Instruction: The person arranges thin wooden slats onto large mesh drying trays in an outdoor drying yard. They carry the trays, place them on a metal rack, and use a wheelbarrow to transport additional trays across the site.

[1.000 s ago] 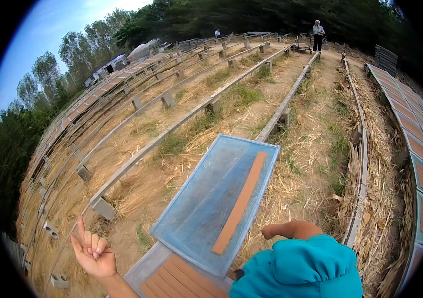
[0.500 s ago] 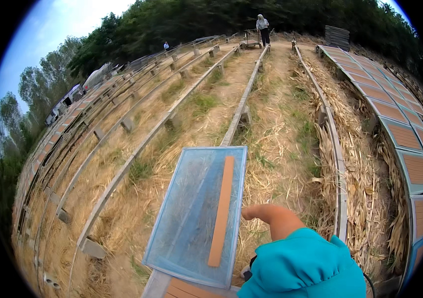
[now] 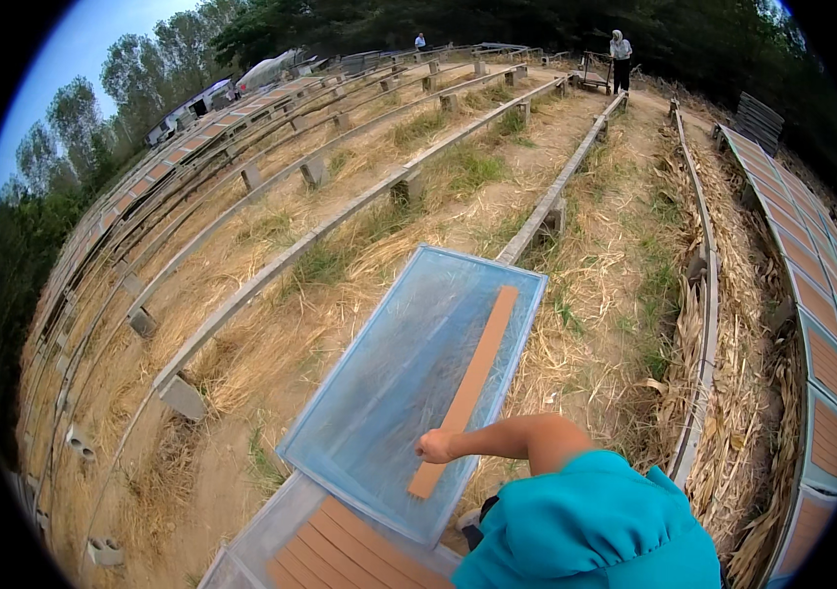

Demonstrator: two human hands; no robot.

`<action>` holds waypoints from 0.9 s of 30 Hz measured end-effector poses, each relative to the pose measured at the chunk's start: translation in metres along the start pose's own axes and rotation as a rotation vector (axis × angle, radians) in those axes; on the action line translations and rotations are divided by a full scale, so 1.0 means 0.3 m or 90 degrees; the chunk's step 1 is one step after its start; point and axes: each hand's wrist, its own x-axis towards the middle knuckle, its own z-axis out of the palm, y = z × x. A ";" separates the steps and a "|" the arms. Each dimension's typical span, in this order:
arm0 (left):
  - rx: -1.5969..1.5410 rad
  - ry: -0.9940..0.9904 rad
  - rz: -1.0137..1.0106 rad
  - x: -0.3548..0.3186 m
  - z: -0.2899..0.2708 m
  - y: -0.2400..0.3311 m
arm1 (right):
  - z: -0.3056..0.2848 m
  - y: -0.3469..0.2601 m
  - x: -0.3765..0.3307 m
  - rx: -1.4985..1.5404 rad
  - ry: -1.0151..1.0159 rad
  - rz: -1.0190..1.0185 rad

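My right arm, in a teal sleeve (image 3: 585, 525), reaches in from the lower right. My right hand (image 3: 434, 447) is closed over the lower part of a long flat brown strip (image 3: 482, 348), and its wrist crosses the strip. Whether the fingers hold anything is hidden. The strip lies lengthwise near the right edge of a mesh screen (image 3: 369, 363) with a pale blue frame. Below that screen's near end shows another screen (image 3: 251, 550), bearing several brown strips (image 3: 340, 545) side by side. My left hand is out of view.
Long narrow rails (image 3: 271, 270) on concrete blocks (image 3: 183, 398) run across dry straw-covered ground. At right, screens with brown sheets (image 3: 831, 388) stand in rows beside dry corn husks (image 3: 732, 432). A person (image 3: 621, 61) stands far off near a cart (image 3: 595, 74).
My right hand has moved left from beside the screen onto the strip, its fingers now closed. The view has turned left, so more of the near screen with strips shows.
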 end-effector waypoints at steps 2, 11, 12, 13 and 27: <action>0.008 0.022 -0.013 0.001 -0.029 -0.017 | 0.065 -0.014 -0.032 0.024 -0.005 -0.002; 0.051 0.083 -0.058 0.007 -0.085 -0.113 | 0.060 0.372 -0.284 -0.047 -0.017 0.318; 0.055 0.084 -0.066 0.010 -0.082 -0.130 | 0.068 0.451 -0.312 -0.024 0.029 0.359; 0.059 0.090 -0.068 0.012 -0.091 -0.138 | 0.043 0.456 -0.333 -0.032 0.019 0.391; 0.084 0.125 -0.110 -0.012 -0.193 -0.261 | -0.063 0.253 -0.351 -0.075 -0.070 0.416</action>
